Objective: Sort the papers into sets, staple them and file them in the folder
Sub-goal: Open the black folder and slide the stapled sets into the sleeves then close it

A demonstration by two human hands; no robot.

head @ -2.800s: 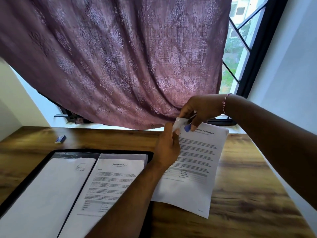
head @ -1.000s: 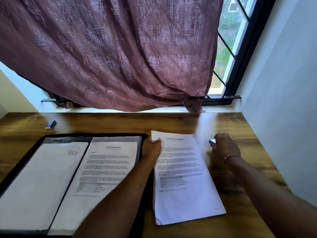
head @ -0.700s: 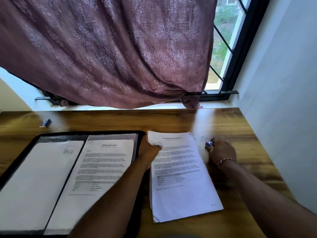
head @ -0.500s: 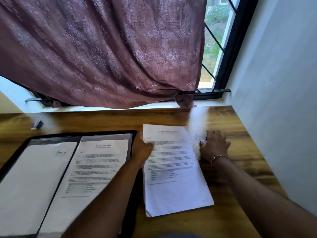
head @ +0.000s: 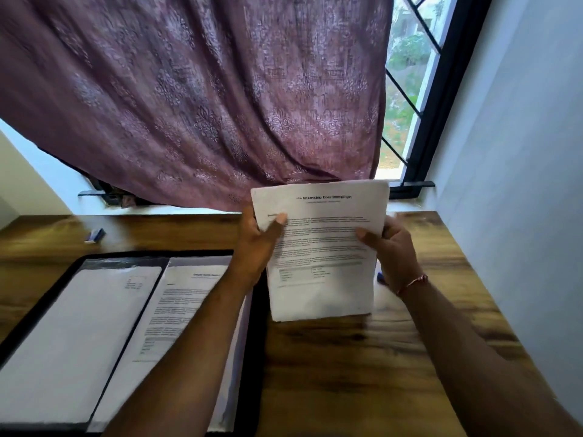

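Papers (head: 321,253) upright above desk (head: 362,373), folder (head: 157,254) just left, wall (head: 520,184) near right, left hand (head: 255,247) and right hand (head: 394,250) pinching side edges.

1. left hand (head: 255,244), centre of frame: thumb pressed across the front of the paper set (head: 321,279), fingers hidden behind it.
2. right hand (head: 392,250), right of centre: thumb pinching the set's right edge.
3. both forearms reach up from the lower edge.
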